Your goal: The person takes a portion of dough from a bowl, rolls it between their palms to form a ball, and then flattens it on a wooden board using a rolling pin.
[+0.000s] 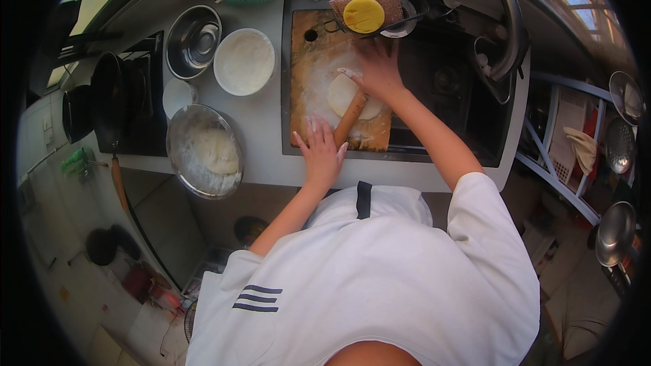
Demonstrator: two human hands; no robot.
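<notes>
A wooden rolling pin (351, 118) lies slantwise across a round, flattened sheet of dough (339, 95). Its near end is under my left hand (323, 155), the floury fingers stretched out over the board. At the far end, my right hand (382, 72) covers the pin, fingers spread and thumb dusted with flour. Both hands are on the pin, palms down. Beneath is a worn wooden cutting board (301, 68), strewn with flour, set over part of the dark sink (432, 127).
Left of the board stand a white bowl of flour (244, 62), an empty steel bowl (192, 43), a small white bowl (178, 99) and a steel bowl (178, 173) holding dough (217, 151). A sponge rack (379, 28) and a curved faucet (508, 10) border the sink. A wok (108, 94) sits further left.
</notes>
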